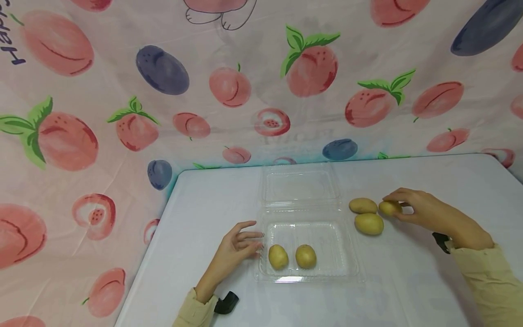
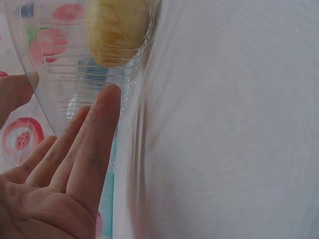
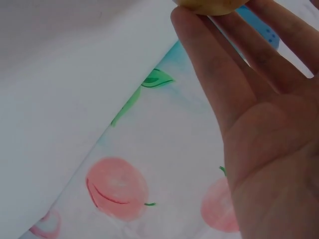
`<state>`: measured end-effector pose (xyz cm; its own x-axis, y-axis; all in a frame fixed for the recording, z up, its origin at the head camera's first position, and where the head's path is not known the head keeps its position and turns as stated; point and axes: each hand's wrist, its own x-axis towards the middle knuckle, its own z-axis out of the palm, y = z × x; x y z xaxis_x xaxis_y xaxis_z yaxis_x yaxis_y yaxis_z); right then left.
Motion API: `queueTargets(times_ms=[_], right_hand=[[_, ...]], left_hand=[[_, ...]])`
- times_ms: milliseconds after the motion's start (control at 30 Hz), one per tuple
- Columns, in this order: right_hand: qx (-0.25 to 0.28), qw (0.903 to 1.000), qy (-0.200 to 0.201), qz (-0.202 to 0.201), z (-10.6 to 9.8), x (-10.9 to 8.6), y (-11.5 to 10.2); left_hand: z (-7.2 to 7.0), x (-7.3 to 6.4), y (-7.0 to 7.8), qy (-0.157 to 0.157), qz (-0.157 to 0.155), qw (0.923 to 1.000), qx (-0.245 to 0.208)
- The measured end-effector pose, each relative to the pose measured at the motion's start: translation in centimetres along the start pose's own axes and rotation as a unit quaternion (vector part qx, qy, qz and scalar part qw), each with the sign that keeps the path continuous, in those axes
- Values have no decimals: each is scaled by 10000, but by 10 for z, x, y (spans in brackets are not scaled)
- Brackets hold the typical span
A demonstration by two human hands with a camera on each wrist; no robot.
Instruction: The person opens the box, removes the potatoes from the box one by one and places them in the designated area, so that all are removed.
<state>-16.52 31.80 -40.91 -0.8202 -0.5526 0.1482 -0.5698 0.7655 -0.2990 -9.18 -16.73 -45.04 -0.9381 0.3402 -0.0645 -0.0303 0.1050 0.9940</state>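
Potato (image 1: 389,208) in the person's right hand (image 1: 429,213): the head view places it at the right side of the white table (image 1: 220,195), pinched between thumb and fingers. Just left of it lie an upper potato (image 1: 362,205) and a lower potato (image 1: 369,224), close together. A clear container (image 1: 304,207) stands mid-table, its lid (image 1: 302,187) laid open on the far side. Its base (image 1: 335,250) holds a left-end potato (image 1: 278,257) and, slightly apart from it, a rounder potato (image 1: 306,256). The left hand (image 1: 234,247) is at the base's left edge, fingers extended and apart.

Left wrist view: fingers straight, tips at the ribbed wall of the base, one potato visible through the plastic. Whether they press the wall cannot be determined.

Right wrist view: fingers reach up to the held potato, cut off by the top edge; fruit-printed cloth (image 3: 169,129) shows beyond the table.
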Motion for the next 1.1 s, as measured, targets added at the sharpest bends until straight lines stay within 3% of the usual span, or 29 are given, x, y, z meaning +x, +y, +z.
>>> queueTargets(times_ms=[1100], right_hand=[[269, 9980, -365, 446, 3, 3, -5]], left_hand=[[-1, 0, -2, 25, 27, 9999, 99]])
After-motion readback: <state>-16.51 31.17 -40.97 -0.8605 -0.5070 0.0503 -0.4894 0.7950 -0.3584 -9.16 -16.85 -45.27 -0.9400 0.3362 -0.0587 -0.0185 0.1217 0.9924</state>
